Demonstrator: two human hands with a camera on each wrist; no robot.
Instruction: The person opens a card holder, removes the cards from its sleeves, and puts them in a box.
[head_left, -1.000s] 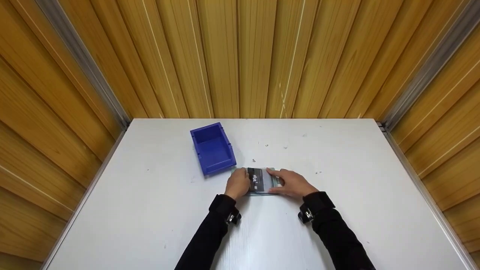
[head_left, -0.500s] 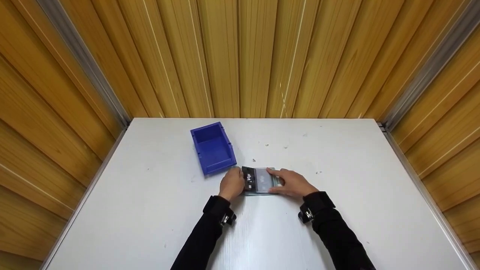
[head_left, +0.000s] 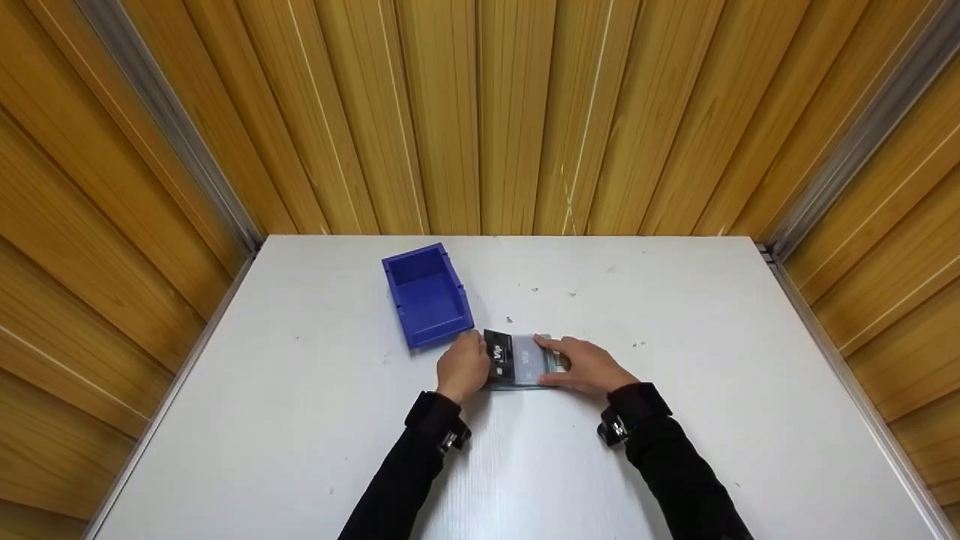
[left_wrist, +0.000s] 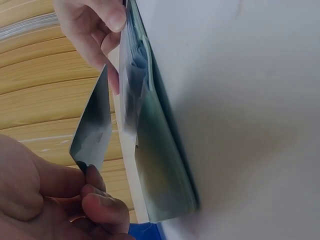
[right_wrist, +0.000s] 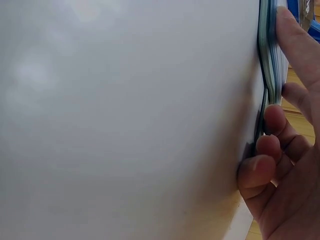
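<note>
A card holder (head_left: 530,361) with clear pockets lies spread on the white table, its green cover (left_wrist: 162,170) showing in the left wrist view. My left hand (head_left: 463,366) pinches a black card (head_left: 499,356) marked "Vip" by its left end. In the left wrist view, the card (left_wrist: 95,125) is tilted up above the pages between finger and thumb. On the other side, my right hand (head_left: 592,366) grips the holder's right edge with thumb and index finger spread. Its fingertips press along the stacked pages (right_wrist: 274,55) in the right wrist view.
Just beyond my left hand stands a blue open-topped bin (head_left: 427,300), turned slightly, with nothing visible inside. Wood-patterned walls (head_left: 510,120) rise behind and at both sides of the white table (head_left: 300,420).
My left hand has moved a little left, taking the black card with it and raising it. More of the clear pocket now shows to the card's right. My right hand has stayed put.
</note>
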